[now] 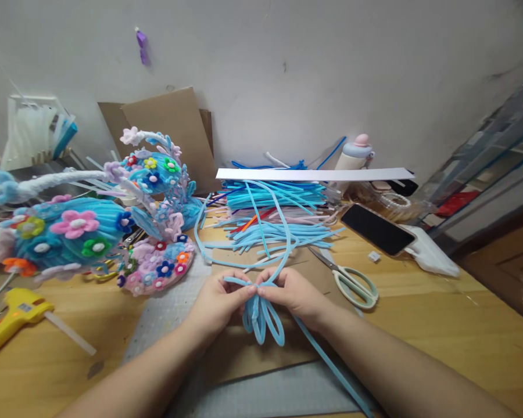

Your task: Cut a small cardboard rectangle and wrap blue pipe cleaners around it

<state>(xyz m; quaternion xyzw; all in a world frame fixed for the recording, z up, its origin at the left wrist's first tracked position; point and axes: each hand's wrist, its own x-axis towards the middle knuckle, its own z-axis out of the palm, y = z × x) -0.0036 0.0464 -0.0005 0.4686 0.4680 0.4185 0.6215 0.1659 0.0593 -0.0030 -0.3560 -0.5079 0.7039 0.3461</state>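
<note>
Both my hands meet over a sheet of brown cardboard (235,357), pinching a light blue pipe cleaner (275,322) bent into several petal-like loops. My left hand (220,296) is closed at the gathered centre, with a short blue end poking out above its fingers. Right beside it, my right hand (294,293) is closed on the same gathered part. The loops hang below my fingertips. One long blue strand arcs up and away over the pile behind, and another length runs down past my right wrist. My fingers partly hide the centre.
Scissors (355,284) lie right of my hands, near a phone (378,229). Behind is a pile of blue pipe cleaners (274,197) under a white strip (314,174). Leftward stand flower-covered decorations (70,232) and a yellow glue gun (21,313). A bottle (355,157) stands near the wall.
</note>
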